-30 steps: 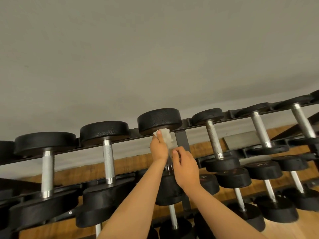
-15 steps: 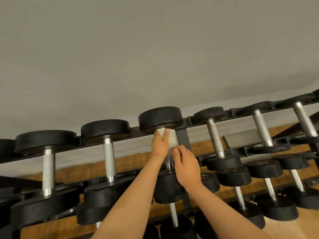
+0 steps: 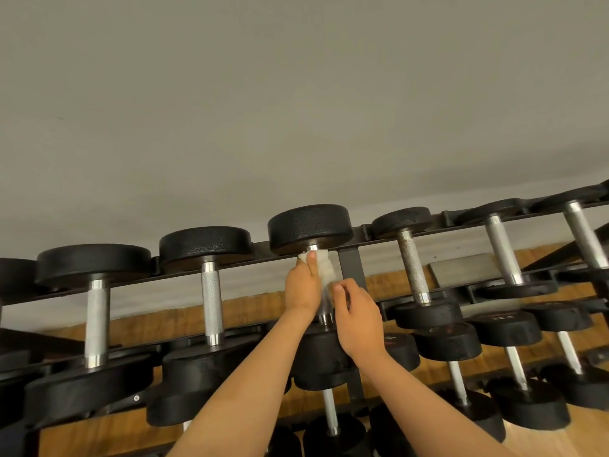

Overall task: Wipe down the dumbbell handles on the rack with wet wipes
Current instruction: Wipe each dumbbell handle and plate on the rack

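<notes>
At frame centre, the left hand grips the wipe round the top of a handle on the rack, the right hand pinching its lower edge: mid-wipe, I'd say, a downward stroke due next.

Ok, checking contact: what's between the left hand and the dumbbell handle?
The wet wipe, which the left hand holds round the handle, per the head view.
</notes>
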Tool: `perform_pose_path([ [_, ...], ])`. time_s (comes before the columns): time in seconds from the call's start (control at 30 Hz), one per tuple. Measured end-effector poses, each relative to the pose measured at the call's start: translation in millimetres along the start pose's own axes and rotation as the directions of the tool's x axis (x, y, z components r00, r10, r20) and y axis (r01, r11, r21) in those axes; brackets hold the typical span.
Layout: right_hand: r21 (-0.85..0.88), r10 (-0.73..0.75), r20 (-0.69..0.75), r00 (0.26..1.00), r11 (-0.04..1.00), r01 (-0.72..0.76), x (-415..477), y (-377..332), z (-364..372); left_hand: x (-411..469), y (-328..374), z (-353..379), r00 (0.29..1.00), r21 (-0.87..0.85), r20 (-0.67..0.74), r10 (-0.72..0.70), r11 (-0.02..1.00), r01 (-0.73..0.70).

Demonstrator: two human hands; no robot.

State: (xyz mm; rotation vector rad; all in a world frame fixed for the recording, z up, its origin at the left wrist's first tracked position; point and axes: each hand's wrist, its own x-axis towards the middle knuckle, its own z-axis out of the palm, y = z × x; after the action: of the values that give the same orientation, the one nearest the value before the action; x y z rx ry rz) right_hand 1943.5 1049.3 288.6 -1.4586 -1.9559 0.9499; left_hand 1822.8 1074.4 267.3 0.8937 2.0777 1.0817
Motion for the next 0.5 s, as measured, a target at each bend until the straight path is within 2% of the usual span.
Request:
perform_pose_path([
  [0.1,0.01,-0.013,0.001,1.0,1.0,0.013,0,1,1,5,-2,-2,0.99,-0.014,0.141,0.007,1.0,-0.005],
  [0.3,0.01,0.001,0.002,1.0,1.0,-0.001,1,3,2,-6,-2,-4,1.0,0.018,0.002,-0.001,1.0,0.001],
  [0.33,0.01,0.001,0.004,1.0,1.0,-0.001,1,3,2,-7,-5,-5,1.0,0.01,0.03,-0.005,1.0,0.005],
  [0.43,0.028,-0.013,0.0,1.0,1.0,0.013,0,2,2,-5,-6,-11,0.963,0.048,0.265,-0.045,0.998,0.033],
  [0.5,0.033,-0.012,-0.003,1.0,0.999,0.012,0,3,2,-3,-5,-16,0.941,0.096,0.332,-0.073,0.994,0.043],
])
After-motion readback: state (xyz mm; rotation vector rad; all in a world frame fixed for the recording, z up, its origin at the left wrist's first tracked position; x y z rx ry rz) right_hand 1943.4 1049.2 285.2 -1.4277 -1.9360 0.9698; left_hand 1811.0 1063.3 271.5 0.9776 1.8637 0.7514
